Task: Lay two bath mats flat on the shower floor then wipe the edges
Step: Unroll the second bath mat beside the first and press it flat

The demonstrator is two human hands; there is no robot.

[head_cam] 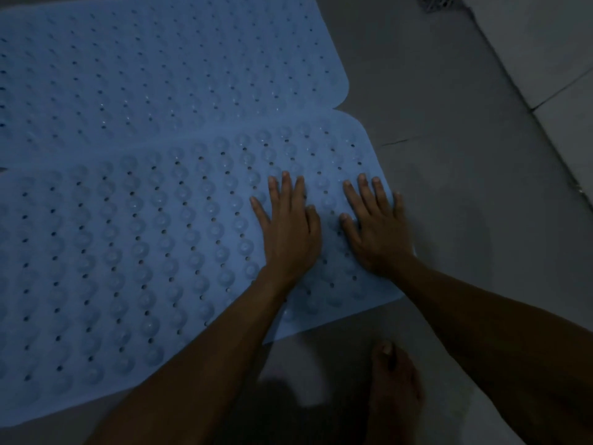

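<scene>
- Blue rubber covers most of the view: two perforated bath mats lie side by side on the grey shower floor, their long edges meeting along a seam that runs from mid-left up to the right.
- The far bath mat lies flat, its surface dotted with small holes and low bumps.
- The near bath mat shows rows of round suction cups between its holes; its rounded right corner sits just beside the far mat's corner.
- The left hand rests palm down on the near mat, fingers straight and slightly fanned.
- The right hand lies flat beside it, near the mat's right edge, fingers straight and spread, the little finger at the edge.
- A bare foot stands on the floor just below the near mat's lower edge.
- A drain grate shows at the top right.
</scene>
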